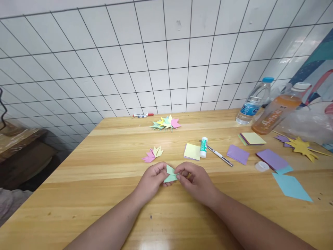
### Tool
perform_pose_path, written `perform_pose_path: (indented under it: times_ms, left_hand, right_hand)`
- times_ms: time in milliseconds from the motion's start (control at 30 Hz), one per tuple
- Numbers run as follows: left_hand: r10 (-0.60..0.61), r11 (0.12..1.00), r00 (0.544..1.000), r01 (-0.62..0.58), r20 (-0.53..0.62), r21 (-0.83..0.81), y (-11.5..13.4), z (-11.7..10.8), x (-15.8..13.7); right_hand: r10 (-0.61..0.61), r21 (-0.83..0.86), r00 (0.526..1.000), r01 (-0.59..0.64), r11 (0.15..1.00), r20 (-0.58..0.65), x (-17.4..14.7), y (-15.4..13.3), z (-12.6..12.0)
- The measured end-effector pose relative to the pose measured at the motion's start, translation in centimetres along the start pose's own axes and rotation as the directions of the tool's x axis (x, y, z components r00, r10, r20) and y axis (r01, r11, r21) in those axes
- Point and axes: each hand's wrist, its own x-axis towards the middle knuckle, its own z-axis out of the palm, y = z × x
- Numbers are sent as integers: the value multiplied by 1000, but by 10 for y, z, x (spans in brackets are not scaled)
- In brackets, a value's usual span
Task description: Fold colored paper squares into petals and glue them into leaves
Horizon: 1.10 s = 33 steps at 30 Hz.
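Observation:
Between my two hands is a small piece of light green paper with folds in it. My left hand pinches its left side, and the fingertips of my right hand close on its right edge. Just beyond my left hand lies a pink and pale yellow folded paper piece with pointed tips. Past my right hand are a stack of yellow square paper, a glue stick on its side and a pen.
A cluster of pointed folded papers and a marker lie near the tiled wall. At right are a water bottle, an orange drink bottle, purple paper, blue paper, a white cap and a yellow paper star.

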Motion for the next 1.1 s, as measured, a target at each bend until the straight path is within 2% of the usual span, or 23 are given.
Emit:
perform_pose_path:
  times_ms: [233,433,533,633,733,833,933,1100]
  left_hand:
    - [38,998,999,-37,-30,60,0,0,-2]
    - [16,993,997,-6,-80,119,-1,2,-1]
    - [41,989,995,-27,-90,144,-3,3,-2]
    - [80,974,991,-56,-104,219,-5,3,-3]
    - [127,958,983,-86,-133,274,-5,2,-5]
    - [161,962,982,-134,-100,239,-2,0,-5]
    - [152,957,987,-132,-60,258,-1,0,-4]
    - [77,977,993,-56,-93,208,-5,-3,0]
  right_hand:
    - [39,5,999,-39,999,24,0,1,0]
    - [124,43,992,-124,991,-1,1,3,1]
    - [173,119,984,-178,977,47,1,4,2]
    - [202,77,976,-208,975,79,2,3,2]
    - [228,41,972,-230,972,52,2,1,1]
    - [257,105,966,-257,961,18,3,-1,1]
    - [255,171,967,-251,953,1,4,0,1]
    - [250,236,968,-244,941,7,5,3,1]
